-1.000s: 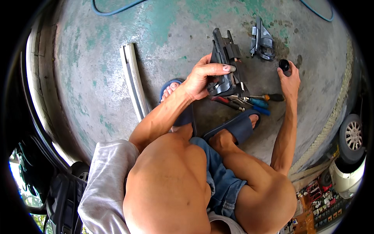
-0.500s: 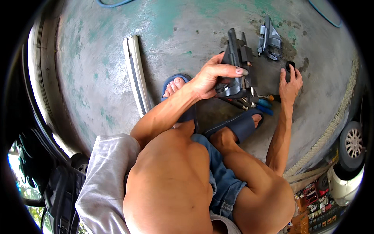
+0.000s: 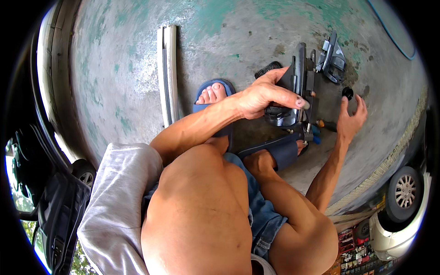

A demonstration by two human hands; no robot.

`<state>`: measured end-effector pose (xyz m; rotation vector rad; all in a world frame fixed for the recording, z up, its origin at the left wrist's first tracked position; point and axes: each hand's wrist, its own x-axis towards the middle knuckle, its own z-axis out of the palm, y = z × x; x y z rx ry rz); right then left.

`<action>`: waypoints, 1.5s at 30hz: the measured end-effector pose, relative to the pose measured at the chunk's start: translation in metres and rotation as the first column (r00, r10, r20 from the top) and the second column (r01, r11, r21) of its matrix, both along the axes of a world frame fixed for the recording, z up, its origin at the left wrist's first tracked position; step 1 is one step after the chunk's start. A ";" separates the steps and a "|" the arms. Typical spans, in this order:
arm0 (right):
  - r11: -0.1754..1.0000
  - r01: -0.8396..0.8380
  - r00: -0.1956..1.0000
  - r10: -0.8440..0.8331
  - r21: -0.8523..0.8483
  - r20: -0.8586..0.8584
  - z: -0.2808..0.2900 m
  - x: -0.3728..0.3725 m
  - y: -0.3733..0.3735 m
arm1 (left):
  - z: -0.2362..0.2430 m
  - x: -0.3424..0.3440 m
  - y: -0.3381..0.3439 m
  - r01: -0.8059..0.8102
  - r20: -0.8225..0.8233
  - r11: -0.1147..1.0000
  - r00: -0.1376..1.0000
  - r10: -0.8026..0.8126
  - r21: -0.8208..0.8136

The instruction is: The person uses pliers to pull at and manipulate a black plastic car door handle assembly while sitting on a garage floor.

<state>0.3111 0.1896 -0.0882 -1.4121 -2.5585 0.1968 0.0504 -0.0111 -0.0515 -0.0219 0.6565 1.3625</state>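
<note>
My left hand (image 3: 266, 98) is closed around a black mechanical assembly (image 3: 300, 82) with metal rods and a long upright plate, held above the floor. Its thumb presses on the side of the assembly. On the right, my right hand (image 3: 351, 120) has its thumb and fingers apart with nothing held. Just beyond its thumb tip a small round black cap (image 3: 348, 93) lies on the floor. A second black part (image 3: 333, 62), with a dark frame and grey metal pieces, rests farther off. Behind my left fingers shows a black ribbed piece (image 3: 267, 69); its link to the assembly is unclear.
An orange-and-black tool handle (image 3: 326, 124) and blue handles (image 3: 316, 134) lie partly hidden under the assembly. A long pale metal strip (image 3: 168, 73) lies left of my sandalled foot (image 3: 214, 94). A blue hose (image 3: 389, 34) curves at far right; a car wheel (image 3: 405, 190) stands lower right.
My right hand has let go of the round black cap and drawn back slightly toward me, its fingers spreading. The left hand still grips the assembly. The whole view has shifted a little.
</note>
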 end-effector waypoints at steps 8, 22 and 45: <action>0.790 -0.502 0.725 0.161 -0.353 -0.670 0.124 -0.090 -0.069 | 0.008 -0.002 -0.002 -0.016 -0.030 0.999 0.999 0.017 0.031; 0.806 -0.565 0.810 0.502 -0.177 -0.303 0.129 -0.113 -0.086 | 0.019 0.000 0.000 -0.112 -0.064 0.993 0.992 0.113 0.027; 0.856 -0.290 0.900 0.092 -0.427 -0.426 0.126 -0.123 -0.118 | 0.007 0.014 -0.002 -0.258 -0.040 0.965 0.966 0.257 -0.049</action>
